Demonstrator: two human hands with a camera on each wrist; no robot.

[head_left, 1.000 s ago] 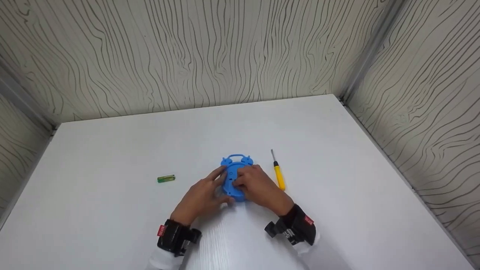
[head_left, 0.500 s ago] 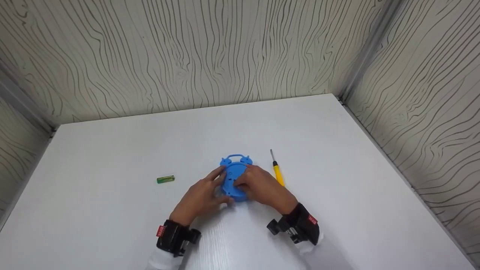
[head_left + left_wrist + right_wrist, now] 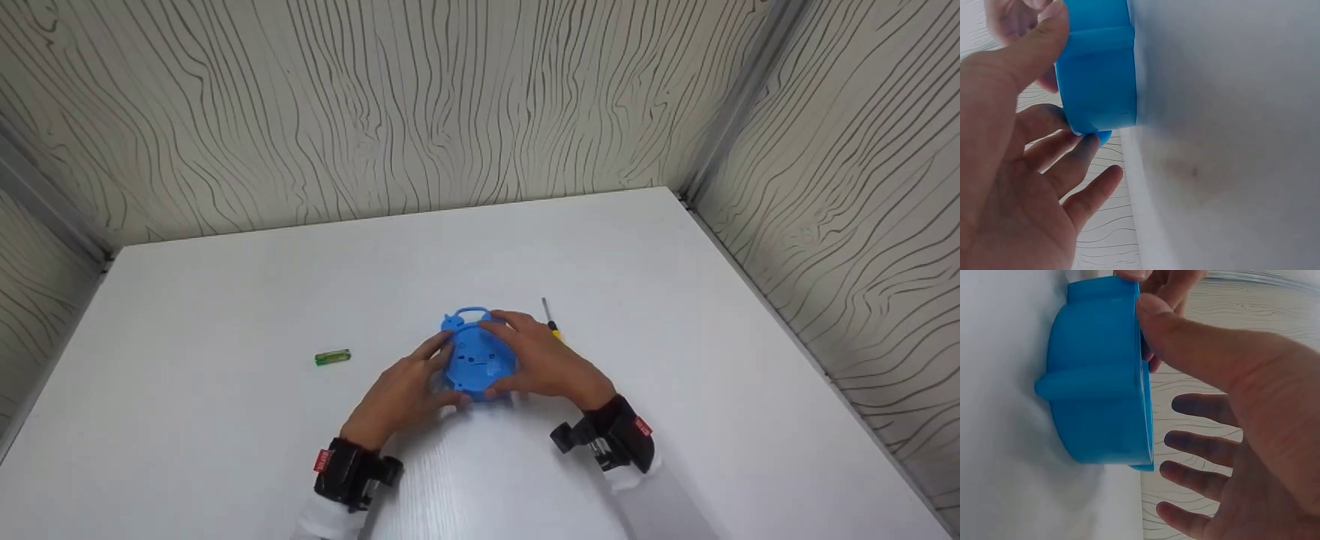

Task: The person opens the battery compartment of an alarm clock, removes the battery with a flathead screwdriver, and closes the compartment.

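Note:
A blue alarm clock lies back side up on the white table, its bells and carrying handle pointing away from me. My left hand grips its left side, thumb at the lower rim and fingers along the upper edge. In the left wrist view, the thumb of that hand presses the rim. My right hand spans the clock's right side with thumb and fingers spread. The right wrist view has the right thumb at the clock's edge, with the other fingers straight.
Partly behind the right hand lies a screwdriver with a yellow handle, its shaft pointing away. Small green batteries lie left of the clock. Wood-patterned walls border the table at the back and sides.
The right hand has moved from the middle of the clock's back outward to its right side, its fingers spreading. More of the clock's back shows. The left hand stays put.

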